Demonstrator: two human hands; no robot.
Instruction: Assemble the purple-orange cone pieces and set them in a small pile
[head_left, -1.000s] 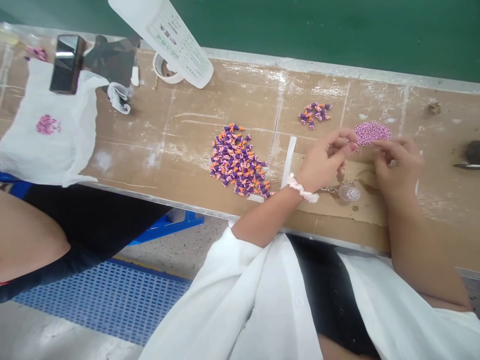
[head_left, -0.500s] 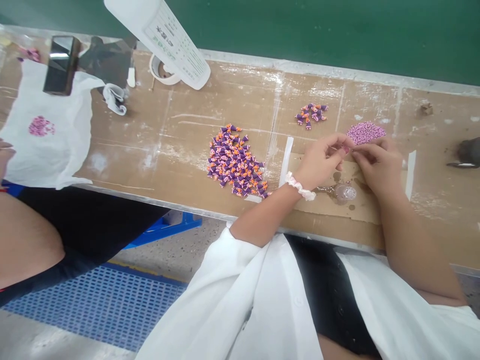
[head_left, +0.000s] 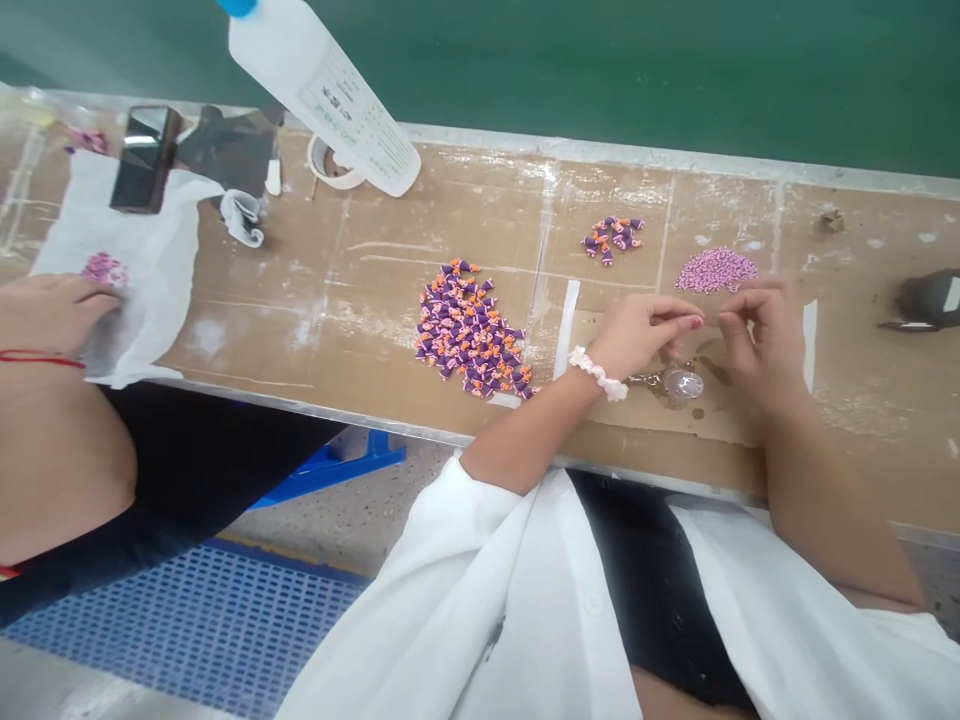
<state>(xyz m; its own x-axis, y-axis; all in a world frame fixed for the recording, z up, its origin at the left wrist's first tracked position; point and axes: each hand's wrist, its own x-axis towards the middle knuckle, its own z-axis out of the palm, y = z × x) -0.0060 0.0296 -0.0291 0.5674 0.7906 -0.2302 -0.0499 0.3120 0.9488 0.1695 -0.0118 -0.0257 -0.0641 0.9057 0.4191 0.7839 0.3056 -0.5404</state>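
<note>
My left hand [head_left: 651,326], with a pale scrunchie on its wrist, is closed in a pinch; whatever its fingertips hold is too small to make out. Facing it a short gap away, my right hand [head_left: 763,340] is also pinched, its contents hidden. Beyond both hands lies a heap of tiny pink pieces [head_left: 716,270]. Below my fingers a clear round object [head_left: 682,383] rests among wet spots on a cardboard sheet [head_left: 660,425]. A small group of purple and orange figures [head_left: 613,240] lies behind my left hand, and a larger pile of figures [head_left: 472,330] to its left.
A large white bottle [head_left: 337,110] leans across the back edge near a tape roll [head_left: 330,165]. At left, another person's hand [head_left: 56,310] rests on a white cloth [head_left: 161,250] with pink pieces and a black box [head_left: 146,158]. A dark object [head_left: 926,300] sits far right.
My hands have moved apart from each other, leaving a gap between the fingertips. The other person's hand has come further in over the white cloth. The view has shifted slightly.
</note>
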